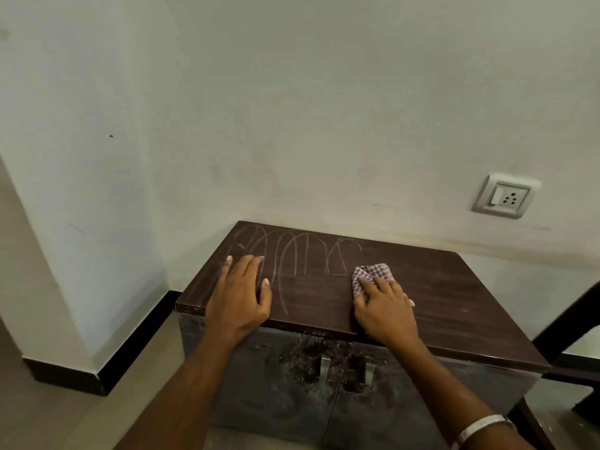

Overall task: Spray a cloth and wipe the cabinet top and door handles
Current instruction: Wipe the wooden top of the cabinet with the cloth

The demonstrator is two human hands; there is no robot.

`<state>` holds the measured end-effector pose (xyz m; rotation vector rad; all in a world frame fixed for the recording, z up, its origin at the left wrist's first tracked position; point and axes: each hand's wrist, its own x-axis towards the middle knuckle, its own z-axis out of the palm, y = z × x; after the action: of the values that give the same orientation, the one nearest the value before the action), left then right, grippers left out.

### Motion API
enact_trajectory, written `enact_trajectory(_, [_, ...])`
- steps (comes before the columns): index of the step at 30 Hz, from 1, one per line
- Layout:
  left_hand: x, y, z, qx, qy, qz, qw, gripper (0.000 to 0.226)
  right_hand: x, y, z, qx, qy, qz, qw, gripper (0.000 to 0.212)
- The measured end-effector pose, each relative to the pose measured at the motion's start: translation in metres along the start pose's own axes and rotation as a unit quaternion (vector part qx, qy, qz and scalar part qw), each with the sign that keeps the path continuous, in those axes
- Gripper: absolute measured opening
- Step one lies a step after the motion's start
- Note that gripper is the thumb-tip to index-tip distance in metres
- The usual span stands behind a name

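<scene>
A low dark wooden cabinet stands against the wall; its top (438, 287) shows pale arched wipe streaks on the left half. My right hand (384, 308) presses a red-and-white checked cloth (370, 274) flat on the top near its middle. My left hand (240, 295) lies flat, fingers spread, on the left front part of the top and holds nothing. Below, two dusty doors carry metal handles (324, 368), (368, 373) side by side at the centre. No spray bottle is visible.
The white wall runs close behind and to the left of the cabinet, with a socket plate (505, 195) at the right. Dark chair parts (571, 323) stand at the right edge. Black skirting (97, 378) lines the floor at the left.
</scene>
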<state>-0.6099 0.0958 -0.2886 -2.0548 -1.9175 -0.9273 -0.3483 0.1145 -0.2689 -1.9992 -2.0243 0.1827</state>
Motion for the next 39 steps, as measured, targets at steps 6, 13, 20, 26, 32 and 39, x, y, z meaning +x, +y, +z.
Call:
enact_trajectory(6, [-0.001, 0.001, 0.001, 0.01, 0.005, 0.001, 1.0, 0.058, 0.021, -0.038, 0.012, -0.002, -0.019, -0.028, 0.999, 0.055])
enact_trajectory(13, [-0.001, 0.001, -0.001, 0.009, 0.008, -0.002, 1.0, 0.055, 0.024, -0.091, 0.03, 0.036, -0.036, -0.126, 0.991, 0.053])
enact_trajectory(20, [-0.002, 0.002, -0.002, -0.004, 0.009, -0.007, 1.0, 0.055, 0.061, -0.027, 0.012, 0.001, -0.023, -0.07, 0.997, 0.056])
enact_trajectory(26, [-0.003, 0.006, -0.004, -0.011, 0.02, -0.015, 1.0, 0.055, 0.086, -0.018, 0.009, -0.012, -0.02, 0.008, 1.0, 0.056])
enact_trajectory(32, [-0.003, 0.006, -0.005, -0.007, 0.017, -0.01, 1.0, 0.057, 0.073, -0.084, 0.032, 0.004, -0.032, -0.098, 0.995, 0.056])
enact_trajectory(39, [-0.003, 0.006, -0.007, -0.015, 0.024, -0.014, 0.999, 0.056, 0.087, -0.06, 0.024, 0.015, -0.025, -0.098, 0.995, 0.055])
